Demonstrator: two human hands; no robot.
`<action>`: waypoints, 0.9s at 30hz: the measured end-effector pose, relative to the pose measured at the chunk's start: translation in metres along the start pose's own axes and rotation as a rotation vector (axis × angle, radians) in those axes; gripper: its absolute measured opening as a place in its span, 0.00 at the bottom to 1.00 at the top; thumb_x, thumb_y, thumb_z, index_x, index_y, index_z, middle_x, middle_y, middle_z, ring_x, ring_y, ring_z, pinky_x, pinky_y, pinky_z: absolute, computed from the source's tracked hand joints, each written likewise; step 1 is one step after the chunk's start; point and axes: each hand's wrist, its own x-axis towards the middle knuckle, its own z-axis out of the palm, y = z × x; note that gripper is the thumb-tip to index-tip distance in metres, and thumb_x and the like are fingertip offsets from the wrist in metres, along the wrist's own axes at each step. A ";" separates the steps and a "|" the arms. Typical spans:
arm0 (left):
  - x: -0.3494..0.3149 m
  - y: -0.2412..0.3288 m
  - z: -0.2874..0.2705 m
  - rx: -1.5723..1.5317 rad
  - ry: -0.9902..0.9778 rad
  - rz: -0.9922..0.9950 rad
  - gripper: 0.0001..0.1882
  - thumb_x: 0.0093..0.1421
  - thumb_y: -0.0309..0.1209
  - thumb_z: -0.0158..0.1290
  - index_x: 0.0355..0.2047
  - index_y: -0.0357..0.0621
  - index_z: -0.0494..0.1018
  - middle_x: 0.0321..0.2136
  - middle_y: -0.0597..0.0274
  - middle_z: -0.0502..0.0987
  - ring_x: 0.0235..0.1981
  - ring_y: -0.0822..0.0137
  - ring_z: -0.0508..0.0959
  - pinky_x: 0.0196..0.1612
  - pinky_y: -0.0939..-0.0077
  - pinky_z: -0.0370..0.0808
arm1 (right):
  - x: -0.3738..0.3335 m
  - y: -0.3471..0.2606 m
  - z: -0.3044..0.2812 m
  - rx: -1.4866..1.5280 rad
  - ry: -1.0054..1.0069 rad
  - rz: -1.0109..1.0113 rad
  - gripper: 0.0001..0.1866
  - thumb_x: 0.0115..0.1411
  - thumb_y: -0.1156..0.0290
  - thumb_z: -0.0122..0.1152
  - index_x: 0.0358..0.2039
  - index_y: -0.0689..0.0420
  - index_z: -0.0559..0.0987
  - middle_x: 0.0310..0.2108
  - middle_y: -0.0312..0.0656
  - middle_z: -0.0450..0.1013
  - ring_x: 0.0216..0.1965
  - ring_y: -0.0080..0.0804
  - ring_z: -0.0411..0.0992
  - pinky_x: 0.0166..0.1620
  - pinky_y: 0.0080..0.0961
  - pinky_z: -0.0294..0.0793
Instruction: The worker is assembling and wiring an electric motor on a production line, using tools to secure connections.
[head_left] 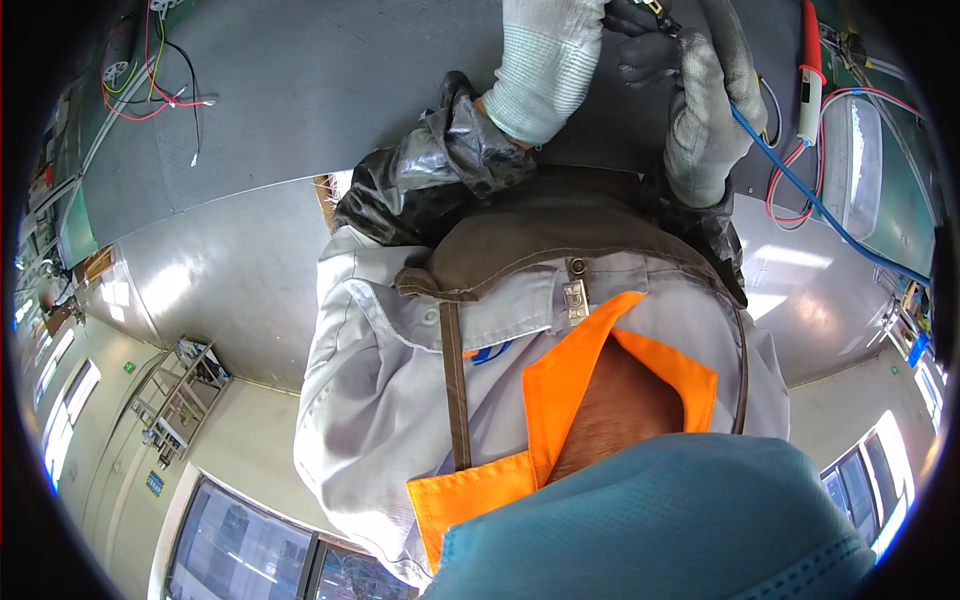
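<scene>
Both my hands wear grey gloves with dark coated fingers and meet at the top edge of the view, over the dark grey table. The fingers of my left hand (640, 45) are curled around a small part (655, 8), black and brass-coloured, partly cut off by the picture's edge. Just right of it, my right hand (705, 110) is closed, its fingertips close to the same part. A blue cable (800, 185) runs out from my right hand's palm toward the lower right. My fingers hide where the cable ends.
A red and white stick-shaped tool (811, 75) lies right of my hands, near looped red and grey wires (822, 165) and a clear-looking tray (856, 165). Loose red, black and yellow wires (165, 95) lie on the table (300, 90) at far left. A metal rack (180, 395) stands behind me.
</scene>
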 end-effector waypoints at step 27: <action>0.013 -0.034 -0.064 0.007 -0.198 -0.036 0.17 0.75 0.43 0.47 0.45 0.43 0.77 0.33 0.66 0.77 0.33 0.73 0.74 0.38 0.73 0.73 | 0.022 -0.004 -0.010 0.345 -0.419 0.315 0.33 0.68 0.59 0.63 0.66 0.65 0.69 0.59 0.51 0.75 0.55 0.33 0.75 0.58 0.26 0.72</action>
